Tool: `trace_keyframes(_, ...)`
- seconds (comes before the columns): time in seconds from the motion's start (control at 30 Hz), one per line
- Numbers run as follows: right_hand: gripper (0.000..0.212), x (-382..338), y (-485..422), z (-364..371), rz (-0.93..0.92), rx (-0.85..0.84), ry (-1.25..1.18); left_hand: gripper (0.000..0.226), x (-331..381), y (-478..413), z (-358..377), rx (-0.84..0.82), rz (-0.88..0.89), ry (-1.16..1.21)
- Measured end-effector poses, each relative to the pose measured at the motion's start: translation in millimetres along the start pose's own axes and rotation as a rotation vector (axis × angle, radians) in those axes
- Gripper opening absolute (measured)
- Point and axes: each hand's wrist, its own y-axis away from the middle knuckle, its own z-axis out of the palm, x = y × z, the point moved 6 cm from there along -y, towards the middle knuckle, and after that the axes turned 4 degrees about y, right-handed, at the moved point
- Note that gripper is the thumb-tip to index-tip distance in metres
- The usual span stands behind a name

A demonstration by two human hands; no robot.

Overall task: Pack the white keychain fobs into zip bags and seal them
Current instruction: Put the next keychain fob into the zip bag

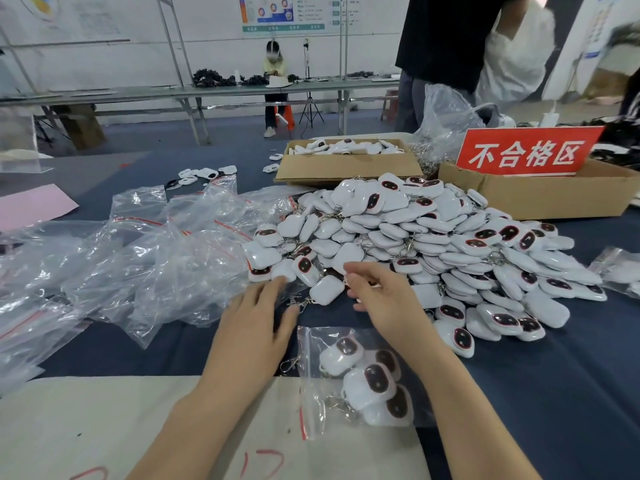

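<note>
On the bench, close to the person, lies a zip bag with about five white fobs inside, dark faces up. Its red strip is on the left side, and I cannot tell if it is closed. Half of the bag rests on a cream sheet.

The big pile of fobs is just behind the hands, loose on the blue cloth. Left of it is a heap of empty bags, all crumpled together.

The left hand is flat with straight, spread fingers at the edge of this heap, and it holds nothing. The right hand has bent fingers at the front of the pile, beside one fob. It is blurred, so I cannot tell if it has hold of anything.

Behind the pile an open box is full of more fobs. A second box at the right carries a red sign; its inside is hidden. One more filled bag lies at the right edge.
</note>
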Motion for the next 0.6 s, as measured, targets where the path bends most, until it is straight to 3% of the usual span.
trace_keyframes(0.23, 0.018, 3.6, -0.1, 3.2, 0.001, 0.013, 0.035, 0.056, 3.4, -32.0, 7.7, 0.072, -0.118, -0.199)
trace_keyframes(0.4, 0.019, 3.9, 0.9, 3.2, -0.006, 0.015, 0.045, 0.039, 1.0, -37.8, 9.5, 0.101, -0.088, -0.206)
trace_keyframes(0.5, 0.019, 2.9, 2.2, 3.4, -0.009, 0.008, 0.042, 0.034, 3.8, -34.2, -0.4, 0.226, -0.067, -0.064)
trace_keyframes(0.6, 0.017, -5.0, 3.2, 4.2, -0.06, -0.013, 0.021, 0.026, 6.0, -24.2, -9.4, 0.268, -0.008, 0.352)
